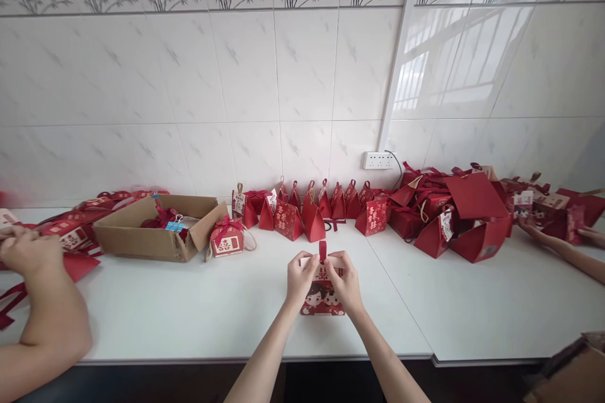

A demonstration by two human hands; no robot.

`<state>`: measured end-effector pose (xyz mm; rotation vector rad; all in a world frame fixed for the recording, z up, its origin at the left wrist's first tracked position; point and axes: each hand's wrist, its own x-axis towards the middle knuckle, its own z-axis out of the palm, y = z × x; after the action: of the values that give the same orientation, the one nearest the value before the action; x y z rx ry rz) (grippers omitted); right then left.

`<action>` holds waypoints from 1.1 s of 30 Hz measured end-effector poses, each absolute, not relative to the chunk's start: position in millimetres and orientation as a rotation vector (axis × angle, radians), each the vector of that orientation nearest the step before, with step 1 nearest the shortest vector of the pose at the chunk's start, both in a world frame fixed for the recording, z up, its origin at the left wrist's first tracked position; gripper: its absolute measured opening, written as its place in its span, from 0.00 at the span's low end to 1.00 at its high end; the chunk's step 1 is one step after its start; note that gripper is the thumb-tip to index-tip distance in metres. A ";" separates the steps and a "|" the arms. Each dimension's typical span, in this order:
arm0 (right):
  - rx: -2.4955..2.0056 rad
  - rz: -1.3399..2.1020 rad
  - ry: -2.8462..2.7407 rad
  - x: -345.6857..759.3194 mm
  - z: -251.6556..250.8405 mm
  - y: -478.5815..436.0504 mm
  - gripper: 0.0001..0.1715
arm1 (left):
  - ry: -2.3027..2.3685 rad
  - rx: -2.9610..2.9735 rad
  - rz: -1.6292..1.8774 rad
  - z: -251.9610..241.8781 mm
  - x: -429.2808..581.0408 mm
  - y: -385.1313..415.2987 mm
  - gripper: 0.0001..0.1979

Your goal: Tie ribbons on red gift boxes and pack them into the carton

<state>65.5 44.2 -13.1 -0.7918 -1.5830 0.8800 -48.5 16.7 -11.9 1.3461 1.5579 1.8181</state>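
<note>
A red and cream gift box [323,305] printed with two cartoon figures stands upright near the table's front edge. My left hand [302,274] grips its top from the left, thumb and fingers pinched at the upper edge. From the other side, my right hand [343,277] pinches the same top edge, its thumb close to the left one. Between the thumbs a short red ribbon loop [322,250] sticks up. My fingers cover much of the box's upper part. Beyond it, several red triangular gift boxes [314,217] with loops stand in a row by the wall.
An open cardboard box [142,242] with ribbons and a blue clip stands left, beside a small red gift box [227,237]. Red boxes are heaped [454,201] at right. A co-worker's arm [47,308] is at left, another's hands [539,233] far right. A power strip [379,160] hangs on the wall.
</note>
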 end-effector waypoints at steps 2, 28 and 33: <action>-0.801 0.886 -1.586 65.4 -13.8 44.6 0.16 | 1.558 1.339 1.814 -11.8 -48.5 16.7 0.16; -0.814 0.901 -1.579 63.7 -19.0 45.9 0.14 | 1.548 1.328 1.781 -12.1 -51.1 16.0 0.16; -0.799 0.890 -1.586 64.0 -21.0 46.7 0.13 | 1.557 1.321 1.777 -11.2 -50.7 15.1 0.16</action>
<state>64.0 46.7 -21.0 -0.7986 -1.5864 0.8897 -50.7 15.1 -11.2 1.3207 1.5567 1.7769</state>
